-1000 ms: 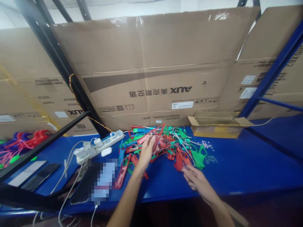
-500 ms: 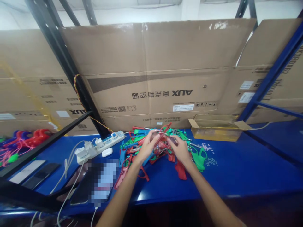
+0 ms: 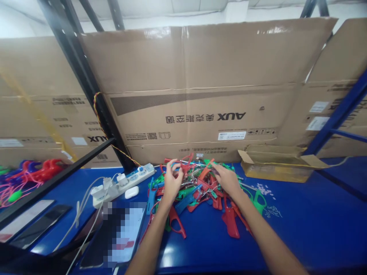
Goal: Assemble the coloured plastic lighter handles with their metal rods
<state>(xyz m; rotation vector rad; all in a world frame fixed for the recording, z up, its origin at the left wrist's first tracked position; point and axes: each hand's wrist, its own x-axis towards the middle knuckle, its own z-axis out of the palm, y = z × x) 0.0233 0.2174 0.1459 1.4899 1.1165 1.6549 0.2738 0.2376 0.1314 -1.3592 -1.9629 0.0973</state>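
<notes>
A heap of red, blue and green plastic handle-shaped parts point(image 3: 187, 200), some with finger loops and thin metal rods, lies in front of me. My left hand point(image 3: 173, 178) is over the heap's left side, fingers curved and thumb apart, with no object visible between them. Just right of its fingertips is a red looped part point(image 3: 187, 165). My right hand point(image 3: 228, 179) is over the right side, fingers bent together at the end of a raised orange-red plastic piece point(image 3: 205, 170). Its fingertips are partly hidden. Below that forearm lies a red handle part point(image 3: 230, 223).
A low open carton point(image 3: 276, 173) stands back right. Small pink bits point(image 3: 263, 189) and thin wire-like pieces point(image 3: 273, 211) lie right of the heap. Left are a power strip point(image 3: 133, 179), a white case point(image 3: 132, 192), cables and a blurred-screen device point(image 3: 114, 236). Cardboard point(image 3: 200, 76) walls the back.
My hands were close together over the middle of the heap, fingers at a tangle of red parts. Now they are apart, left and right. The view has shifted slightly.
</notes>
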